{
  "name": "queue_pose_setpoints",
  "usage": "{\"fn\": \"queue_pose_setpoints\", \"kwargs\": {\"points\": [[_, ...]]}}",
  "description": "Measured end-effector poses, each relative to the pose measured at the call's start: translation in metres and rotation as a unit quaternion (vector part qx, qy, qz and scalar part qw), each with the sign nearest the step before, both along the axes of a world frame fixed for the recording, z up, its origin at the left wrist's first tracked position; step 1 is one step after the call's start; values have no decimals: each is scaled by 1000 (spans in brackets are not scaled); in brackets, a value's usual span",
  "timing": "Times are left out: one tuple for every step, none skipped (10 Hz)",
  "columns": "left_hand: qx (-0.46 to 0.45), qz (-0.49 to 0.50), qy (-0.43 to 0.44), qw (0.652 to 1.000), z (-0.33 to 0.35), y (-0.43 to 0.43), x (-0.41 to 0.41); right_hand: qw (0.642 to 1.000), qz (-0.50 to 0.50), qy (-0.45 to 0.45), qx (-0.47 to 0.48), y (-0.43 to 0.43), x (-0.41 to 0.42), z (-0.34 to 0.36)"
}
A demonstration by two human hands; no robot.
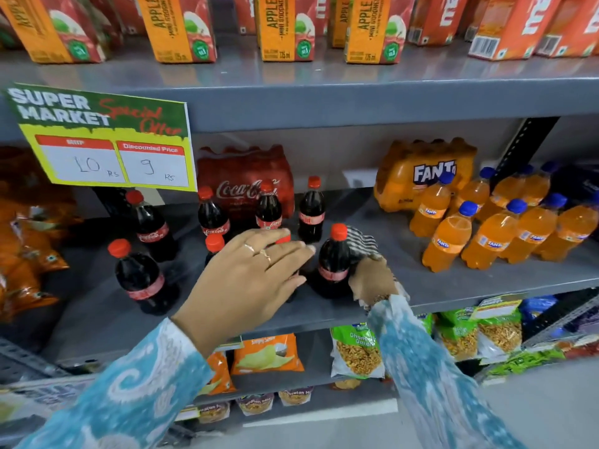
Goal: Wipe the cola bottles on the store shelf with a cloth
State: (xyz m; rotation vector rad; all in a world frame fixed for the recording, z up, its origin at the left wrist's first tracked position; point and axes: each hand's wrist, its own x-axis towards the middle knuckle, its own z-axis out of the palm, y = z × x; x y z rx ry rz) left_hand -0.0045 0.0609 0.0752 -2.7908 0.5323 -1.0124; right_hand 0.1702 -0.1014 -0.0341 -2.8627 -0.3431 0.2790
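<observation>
Several small cola bottles with red caps stand on the grey middle shelf [405, 254]. My right hand [372, 280] grips the lower right side of one cola bottle [334, 257] and presses a black-and-white striped cloth [363, 243] against its back. My left hand [252, 273] hovers with fingers spread over another bottle [285, 240], of which only a bit of red cap shows. Other bottles stand at the left front [139, 280], further back on the left [152, 228] and in a back row [311, 215].
A shrink-wrapped Coca-Cola pack [243, 179] sits at the back. Orange Fanta bottles [492, 228] and a Fanta pack [421, 170] fill the right side. A price sign [103, 137] hangs from the upper shelf. Juice cartons [285, 27] stand above, snack bags [356, 351] below, orange bags [26, 241] at left.
</observation>
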Motion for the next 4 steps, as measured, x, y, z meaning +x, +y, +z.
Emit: {"fn": "queue_pose_setpoints", "kwargs": {"points": [[-25, 10, -10, 1000, -5, 6, -8, 999, 33, -18, -38, -2, -3, -21], [-25, 31, -3, 999, -10, 8, -16, 999, 27, -17, -29, 2, -8, -25], [-10, 25, -18, 999, -2, 10, -20, 1000, 3, 0, -7, 1, -8, -16], [1, 3, -113, 994, 13, 1, -33, 970, -12, -176, 168, -15, -36, -3]]}}
